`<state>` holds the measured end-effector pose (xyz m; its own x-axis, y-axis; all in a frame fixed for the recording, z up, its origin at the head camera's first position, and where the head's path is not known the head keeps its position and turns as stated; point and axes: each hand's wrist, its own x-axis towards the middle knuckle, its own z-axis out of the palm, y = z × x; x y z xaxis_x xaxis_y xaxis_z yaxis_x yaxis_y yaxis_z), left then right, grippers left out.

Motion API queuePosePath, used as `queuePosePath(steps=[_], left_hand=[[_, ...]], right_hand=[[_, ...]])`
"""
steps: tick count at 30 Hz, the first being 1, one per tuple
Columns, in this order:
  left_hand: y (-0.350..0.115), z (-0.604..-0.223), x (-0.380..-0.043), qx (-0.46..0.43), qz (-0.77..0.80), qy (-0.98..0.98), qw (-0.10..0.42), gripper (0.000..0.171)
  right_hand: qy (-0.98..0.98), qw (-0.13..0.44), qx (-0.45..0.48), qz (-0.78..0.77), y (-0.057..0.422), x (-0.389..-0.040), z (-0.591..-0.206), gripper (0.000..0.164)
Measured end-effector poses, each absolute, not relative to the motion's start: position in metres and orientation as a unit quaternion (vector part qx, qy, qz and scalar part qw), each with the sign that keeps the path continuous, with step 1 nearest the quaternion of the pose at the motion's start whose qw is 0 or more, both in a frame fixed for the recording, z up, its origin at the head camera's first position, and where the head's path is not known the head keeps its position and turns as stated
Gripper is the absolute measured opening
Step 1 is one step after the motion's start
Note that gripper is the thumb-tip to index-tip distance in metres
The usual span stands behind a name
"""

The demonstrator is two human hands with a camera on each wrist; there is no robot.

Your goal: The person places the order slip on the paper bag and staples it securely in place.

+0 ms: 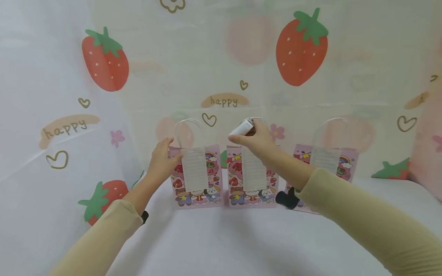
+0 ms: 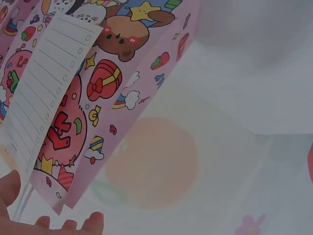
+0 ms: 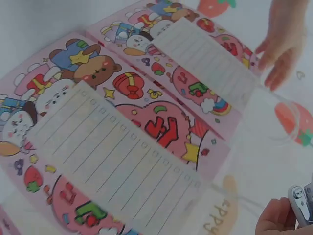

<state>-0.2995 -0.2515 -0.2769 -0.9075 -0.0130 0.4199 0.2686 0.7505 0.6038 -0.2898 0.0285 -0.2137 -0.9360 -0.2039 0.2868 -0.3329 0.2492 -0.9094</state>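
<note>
Three pink cartoon paper bags stand in a row: a left bag (image 1: 214, 163), a middle bag (image 1: 235, 182) and a right bag (image 1: 347, 165). Each has clear looped handles, and a lined paper slip (image 1: 195, 170) covers part of its front. My right hand (image 1: 260, 142) pinches a small white rounded item (image 1: 242, 127) above the middle bag; its exact kind is unclear. In the right wrist view the item (image 3: 297, 203) shows a silvery, printed end. Beside the left bag's upper left edge is my left hand (image 1: 162, 159), fingers spread apart and holding nothing.
Behind the bags hangs a pale cloth (image 1: 165, 88) printed with strawberries, hearts and "happy". The bags stand on a white surface (image 1: 207, 241). A black device (image 1: 287, 199) at the right wrist partly hides the right bag.
</note>
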Motion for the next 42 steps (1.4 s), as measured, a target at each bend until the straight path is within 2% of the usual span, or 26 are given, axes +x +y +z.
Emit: queuePosePath(steps=[5, 15, 21, 35, 42], left_hand=[[-0.262, -0.282, -0.288, -0.064, -0.369, -0.905, 0.202, 0.063], [-0.263, -0.288, -0.265, -0.039, -0.420, -0.893, 0.157, 0.069], [-0.260, -0.290, -0.256, -0.032, -0.431, -0.890, 0.143, 0.073], [-0.258, -0.304, -0.240, -0.021, -0.417, -0.901, 0.115, 0.074], [-0.259, -0.311, -0.238, -0.021, -0.417, -0.902, 0.110, 0.073]], right_hand=[[-0.788, 0.050, 0.137, 0.598, 0.056, -0.278, -0.209, 0.064], [-0.818, 0.087, 0.130, 0.554, 0.106, -0.263, -0.214, 0.064], [-0.833, 0.089, 0.129, 0.531, 0.127, -0.253, -0.218, 0.069], [-0.875, 0.135, 0.118, 0.450, 0.170, -0.237, -0.232, 0.061], [-0.886, 0.151, 0.111, 0.423, 0.187, -0.229, -0.241, 0.062]])
